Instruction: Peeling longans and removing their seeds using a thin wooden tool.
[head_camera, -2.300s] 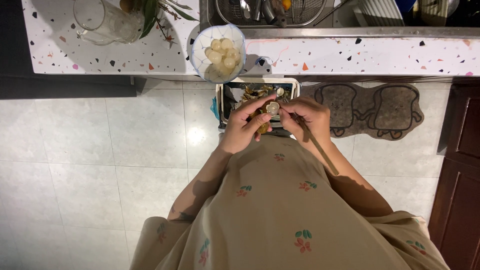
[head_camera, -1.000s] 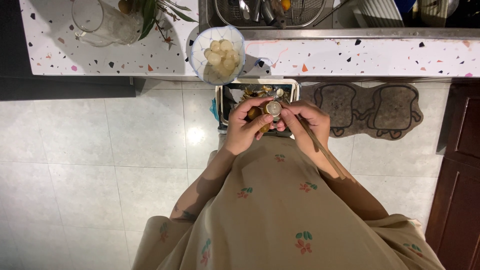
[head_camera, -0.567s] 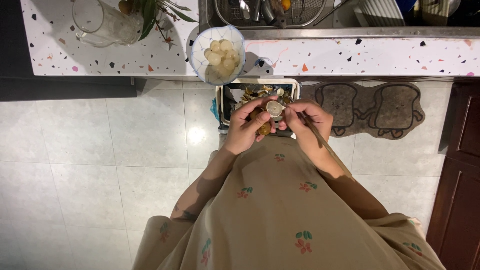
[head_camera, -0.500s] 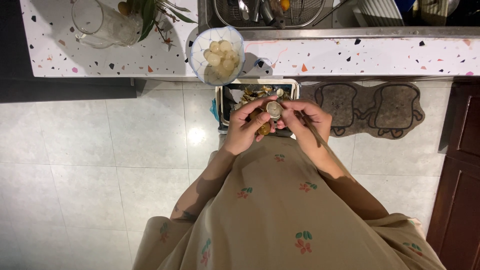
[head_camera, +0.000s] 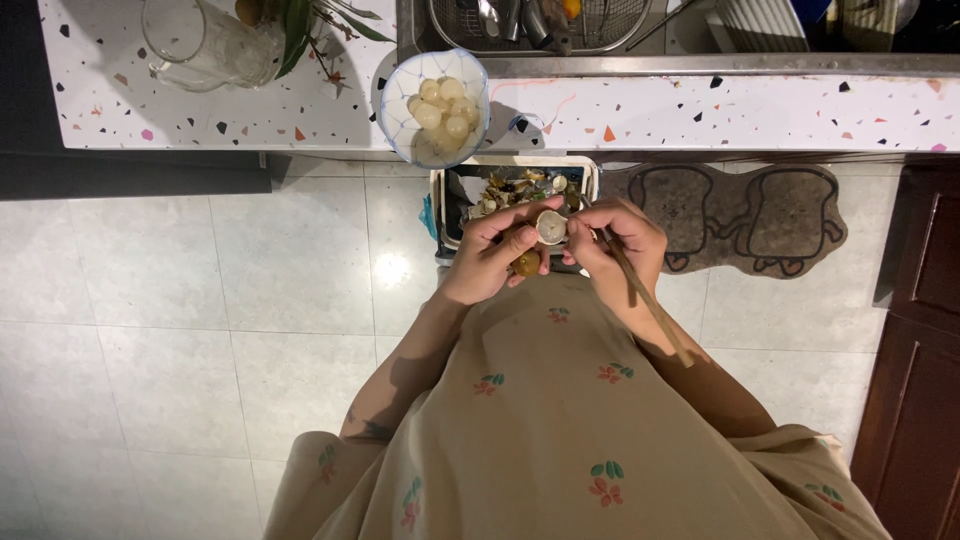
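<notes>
- Above the scrap bin (head_camera: 590, 175), the left hand (head_camera: 490, 255) clamps a half-peeled fruit (head_camera: 551, 226); the right hand (head_camera: 615, 245), at 3 o'clock, grips a thin stick (head_camera: 645, 300).
- Slippery flesh could squirt free into the peelings.
- The stick's point may jab the fingers.

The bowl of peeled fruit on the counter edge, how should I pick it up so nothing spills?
Take the bowl by its rim on two opposite sides, one hand each, coming from the floor side, since it sits right at the counter edge and is heaped with round peeled fruits. The open top suggests lifting straight up and level.
</notes>
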